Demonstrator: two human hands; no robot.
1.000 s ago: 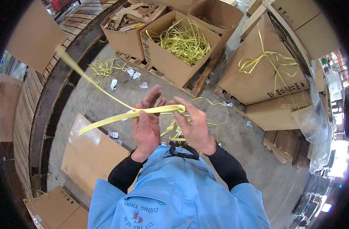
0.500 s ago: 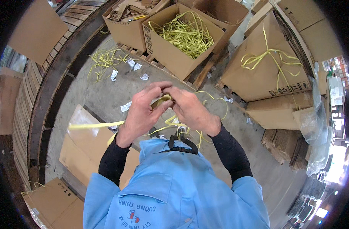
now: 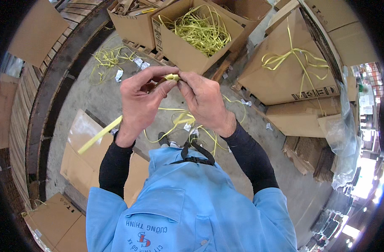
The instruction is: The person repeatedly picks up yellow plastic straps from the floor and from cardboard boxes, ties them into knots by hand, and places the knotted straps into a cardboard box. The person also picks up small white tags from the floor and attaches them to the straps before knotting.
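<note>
A yellow strapping band [image 3: 172,77] is pinched between the fingertips of both hands in front of me, folded or knotted into a small bundle. My left hand [image 3: 141,98] is closed on it with thumb and curled fingers. Across from it, my right hand [image 3: 205,101] grips the same band with thumb and forefinger. A flat tail of yellow band [image 3: 100,135] sticks out beside my left wrist. More yellow loops [image 3: 182,119] hang or lie below the hands; whether they all belong to the held band cannot be made out.
Ahead stands a cardboard box of tangled yellow straps [image 3: 158,40]. A big carton [image 3: 259,86] with a strap tied over it is at right. Loose straps [image 3: 108,59] and paper scraps [image 3: 119,75] litter the concrete floor. A flat cardboard sheet [image 3: 76,157] lies at left, near a curved rail [image 3: 37,126].
Both hands have moved up and away from my body, and the fingers have spread a little, showing the yellow bundle between them. The tail at my left wrist now slants downward.
</note>
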